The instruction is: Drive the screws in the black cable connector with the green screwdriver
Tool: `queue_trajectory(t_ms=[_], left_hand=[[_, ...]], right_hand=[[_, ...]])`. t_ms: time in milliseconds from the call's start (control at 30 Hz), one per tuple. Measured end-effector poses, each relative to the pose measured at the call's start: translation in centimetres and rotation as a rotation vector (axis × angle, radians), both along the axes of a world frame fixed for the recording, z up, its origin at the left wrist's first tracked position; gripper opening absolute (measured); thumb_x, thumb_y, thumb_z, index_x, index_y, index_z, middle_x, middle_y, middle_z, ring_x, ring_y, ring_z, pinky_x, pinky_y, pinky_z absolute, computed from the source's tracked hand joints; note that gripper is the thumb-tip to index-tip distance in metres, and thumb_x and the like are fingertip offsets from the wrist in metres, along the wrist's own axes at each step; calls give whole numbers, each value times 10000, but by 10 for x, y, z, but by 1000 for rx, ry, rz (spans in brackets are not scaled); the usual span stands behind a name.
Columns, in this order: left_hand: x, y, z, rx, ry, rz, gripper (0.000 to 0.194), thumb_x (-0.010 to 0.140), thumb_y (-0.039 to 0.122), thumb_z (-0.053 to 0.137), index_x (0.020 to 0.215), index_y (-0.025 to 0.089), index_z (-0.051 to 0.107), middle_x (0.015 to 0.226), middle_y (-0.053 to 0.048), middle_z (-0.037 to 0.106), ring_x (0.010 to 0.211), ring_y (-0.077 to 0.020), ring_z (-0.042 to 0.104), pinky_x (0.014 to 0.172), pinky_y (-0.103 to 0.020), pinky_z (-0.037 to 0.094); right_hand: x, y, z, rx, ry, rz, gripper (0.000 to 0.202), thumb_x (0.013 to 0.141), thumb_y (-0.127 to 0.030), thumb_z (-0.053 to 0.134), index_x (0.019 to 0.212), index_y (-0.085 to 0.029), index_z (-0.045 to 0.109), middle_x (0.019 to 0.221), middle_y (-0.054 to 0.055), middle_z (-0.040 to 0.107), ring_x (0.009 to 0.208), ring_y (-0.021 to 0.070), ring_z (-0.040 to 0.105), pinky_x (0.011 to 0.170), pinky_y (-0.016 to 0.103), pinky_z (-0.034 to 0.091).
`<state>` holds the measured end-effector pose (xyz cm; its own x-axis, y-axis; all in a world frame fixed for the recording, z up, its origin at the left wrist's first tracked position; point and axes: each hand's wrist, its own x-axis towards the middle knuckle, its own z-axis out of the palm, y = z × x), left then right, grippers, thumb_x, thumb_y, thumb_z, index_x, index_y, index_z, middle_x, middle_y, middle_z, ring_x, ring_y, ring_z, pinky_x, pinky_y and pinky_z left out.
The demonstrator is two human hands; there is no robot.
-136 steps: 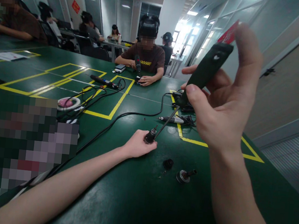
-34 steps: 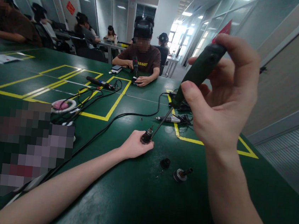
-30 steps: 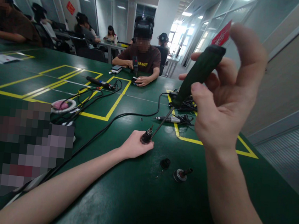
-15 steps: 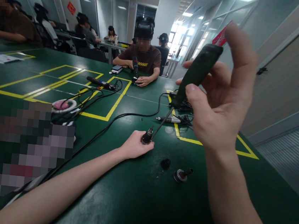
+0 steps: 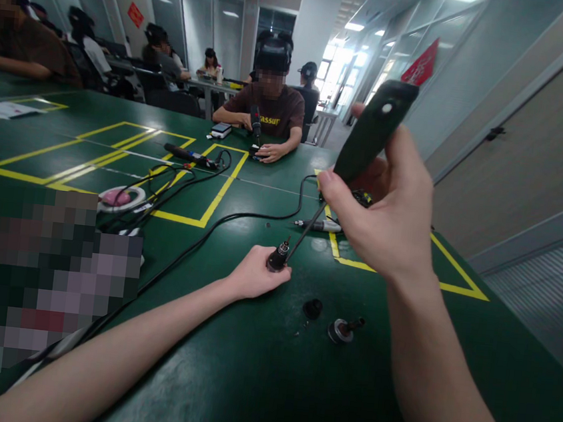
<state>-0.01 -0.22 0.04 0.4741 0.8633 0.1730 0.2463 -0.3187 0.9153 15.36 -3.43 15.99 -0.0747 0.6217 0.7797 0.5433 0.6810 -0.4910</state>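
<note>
My left hand [image 5: 256, 275] rests on the green table, its fingers closed round a small black cylindrical part [image 5: 277, 256] with a thin metal pin pointing up. My right hand [image 5: 387, 209] is raised and grips a screwdriver with a dark green handle [image 5: 376, 130]. The screwdriver's thin shaft slants down to the left, and its tip meets the right side of the black part near my left fingers. Right of my left hand lie a black cap [image 5: 312, 308] and a round metal piece with a stem [image 5: 341, 331].
A grey pen-like tool [image 5: 317, 225] lies behind my right hand. Black cables [image 5: 241, 214] cross the table [image 5: 222, 393] to a white ring-shaped roll [image 5: 137, 194] and a black tool [image 5: 189, 156] at left. Across the table sits a person [image 5: 286, 114] holding a tool.
My right fingers have closed lower round the screwdriver handle; the raised forefinger has come down. The handle has turned a little. My left hand and the black part stay in place.
</note>
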Motion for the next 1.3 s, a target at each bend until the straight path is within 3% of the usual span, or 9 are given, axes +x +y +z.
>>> queue_trajectory(t_ms=[200, 333, 433, 700, 1000, 1300], left_hand=[[1, 1, -3, 11, 2, -6, 202, 764, 345, 609, 660, 190, 530, 627, 38, 502, 624, -121, 449, 627, -269, 361], [1, 1, -4, 11, -4, -5, 197, 767, 333, 614, 663, 191, 527, 626, 41, 503, 626, -121, 455, 626, -267, 359], [1, 2, -5, 13, -6, -4, 194, 768, 328, 615, 664, 189, 528, 622, 43, 501, 623, -119, 454, 623, -264, 357], [0, 1, -3, 12, -12, 7, 191, 764, 321, 622, 658, 189, 535, 615, 44, 500, 612, -118, 450, 617, -263, 363], [0, -1, 0, 2, 4, 7, 187, 765, 317, 624, 657, 185, 549, 616, 38, 519, 616, -122, 463, 622, -268, 373], [0, 0, -1, 10, -1, 6, 194, 772, 318, 631, 660, 186, 544, 622, 39, 513, 620, -120, 457, 620, -264, 362]], right_hand=[[-2, -6, 7, -232, -19, -31, 409, 789, -327, 831, 1160, -227, 692, 782, -8, 689, 587, 160, 601, 536, 317, 480], [-3, -8, 11, -407, -76, 14, 257, 768, -232, 776, 1006, -196, 686, 588, -64, 545, 497, 134, 531, 513, 300, 413], [-2, -7, 11, -554, -106, 55, 214, 796, -188, 704, 1003, -201, 654, 516, -84, 505, 457, 132, 509, 504, 291, 374], [-1, -5, 9, -535, -110, 63, 262, 769, -143, 689, 1016, -210, 631, 595, -81, 494, 505, 106, 461, 505, 279, 321], [1, -6, 10, -528, -118, 62, 316, 734, -114, 689, 1030, -200, 622, 733, -57, 559, 557, 101, 493, 540, 286, 364], [1, -7, 10, -537, -131, 73, 328, 728, -96, 674, 1028, -206, 602, 721, -59, 546, 585, 114, 526, 553, 286, 385]])
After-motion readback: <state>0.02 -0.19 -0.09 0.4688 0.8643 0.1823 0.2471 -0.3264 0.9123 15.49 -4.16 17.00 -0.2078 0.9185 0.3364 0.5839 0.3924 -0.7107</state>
